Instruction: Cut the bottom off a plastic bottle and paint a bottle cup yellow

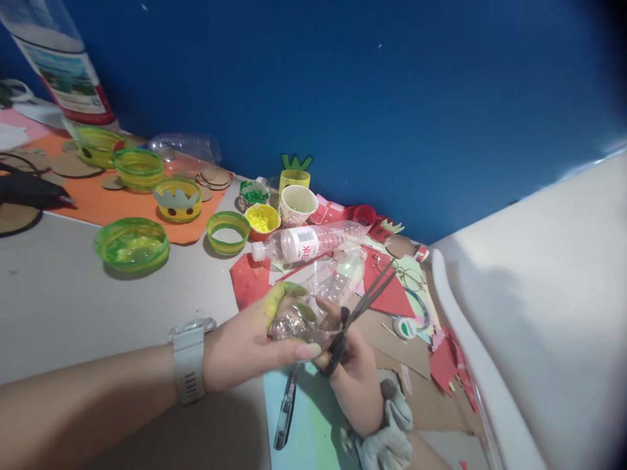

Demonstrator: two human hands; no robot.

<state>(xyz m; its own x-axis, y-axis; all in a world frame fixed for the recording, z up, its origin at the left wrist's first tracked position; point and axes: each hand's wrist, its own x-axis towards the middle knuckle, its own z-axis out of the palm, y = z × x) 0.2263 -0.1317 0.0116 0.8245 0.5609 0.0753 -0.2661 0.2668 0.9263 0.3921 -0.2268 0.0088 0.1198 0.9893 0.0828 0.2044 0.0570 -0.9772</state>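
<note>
My left hand (249, 343), its fingers smeared with green and yellow paint, is wrapped around a crinkled clear plastic bottle piece (292, 321). Dark-handled scissors (368, 295) are gripped in my right hand (356, 375), close against the plastic piece. Their blades point up and to the right, slightly apart. Behind my fingers lies more clear bottle plastic (337, 277); I cannot tell whether it joins the held piece. A capped, labelled plastic bottle (308, 241) lies on its side just beyond. Below my hands a black pen (285, 411) rests on pale blue-green paper (313, 424).
Several green-yellow painted bottle bases stand left, among them a bowl-like one (132, 245). Paper cups (298, 205) hold scraps behind. A large bottle (63, 72) and a black glue gun (29, 186) are far left. A blue partition (343, 98) closes the back; red paper (392, 287) lies right.
</note>
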